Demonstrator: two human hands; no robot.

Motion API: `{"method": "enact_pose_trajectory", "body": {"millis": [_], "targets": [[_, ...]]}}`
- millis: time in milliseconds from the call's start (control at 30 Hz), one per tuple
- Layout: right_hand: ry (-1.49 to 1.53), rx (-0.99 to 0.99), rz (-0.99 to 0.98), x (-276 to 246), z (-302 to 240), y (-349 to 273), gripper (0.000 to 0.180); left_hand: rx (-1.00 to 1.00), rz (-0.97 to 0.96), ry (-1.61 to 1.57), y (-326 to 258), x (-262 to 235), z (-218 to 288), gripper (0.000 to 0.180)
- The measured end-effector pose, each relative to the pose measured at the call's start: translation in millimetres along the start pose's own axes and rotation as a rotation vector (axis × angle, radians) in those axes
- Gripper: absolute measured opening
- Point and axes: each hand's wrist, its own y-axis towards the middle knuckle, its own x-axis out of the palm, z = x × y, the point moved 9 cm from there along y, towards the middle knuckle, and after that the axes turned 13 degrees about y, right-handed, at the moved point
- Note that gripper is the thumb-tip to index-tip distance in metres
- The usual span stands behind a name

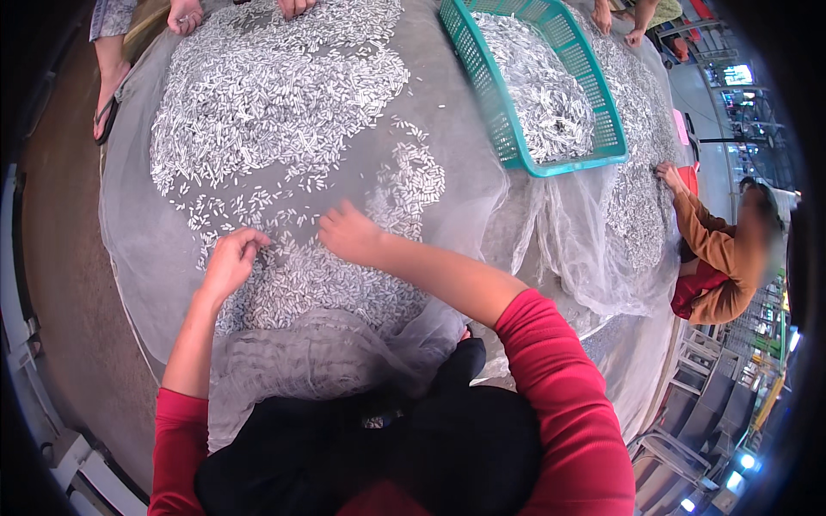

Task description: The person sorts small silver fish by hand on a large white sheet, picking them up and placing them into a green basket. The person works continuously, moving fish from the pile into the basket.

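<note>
**Sorting Table: Both Hands in the Pile of Small Pale Pieces**

The person in red sleeves leans over a table draped in translucent mesh sheeting [146, 232]. A broad spread of small pale pieces [275, 112] covers the sheeting, thick at the far side and thinner toward the near edge.

Left hand [231, 258]: fingers curled inward with the tips pinched together, resting on the near patch of pieces. Whether any piece is caught between the fingertips cannot be told at this size.

Right hand [348, 232]: palm down, fingers loosely bent, lying on the pieces just beside the left hand. It appears relaxed and grips nothing visible.

A teal plastic basket [503, 129], tilted and part-filled with the same pieces, sits on the far right of the table, well apart from both hands.

Others at the table: a person in an orange-brown sleeve [701, 236] on the right side touches the sheeting with one hand [667, 172]; two more hands [185, 15] reach in at the far edge. A sandalled foot [107, 99] stands at the far left.
</note>
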Motion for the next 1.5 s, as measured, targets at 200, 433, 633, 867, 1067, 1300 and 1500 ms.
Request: {"method": "enact_pose_trajectory", "body": {"millis": [200,433,633,867,1067,1300,1500], "targets": [[0.117,0.024,0.398,-54,26,-49,0.018,-0.046,-0.016,-0.052,-3,4,-7,0.022],[-0.119,0.775,0.950,-219,214,-215,0.028,-0.096,0.206,0.088,9,-33,-56,0.024],[0.153,0.541,0.782,-174,221,-128,0.049,-0.401,0.605,0.031,51,-85,-155,0.030],[0.924,0.622,0.460,-51,177,6,0.062,-0.587,1.022,-0.075,98,-130,-215,0.040],[1.127,0.618,0.473,-34,161,31,0.081,-0.458,1.048,-0.216,120,-78,-153,0.044],[1.096,0.485,0.580,-37,98,89,0.092,-0.328,0.720,-0.912,109,0,-67,0.044],[1.589,0.645,0.244,-20,117,46,0.060,-0.227,0.223,-1.040,86,21,-35,0.032]]}}
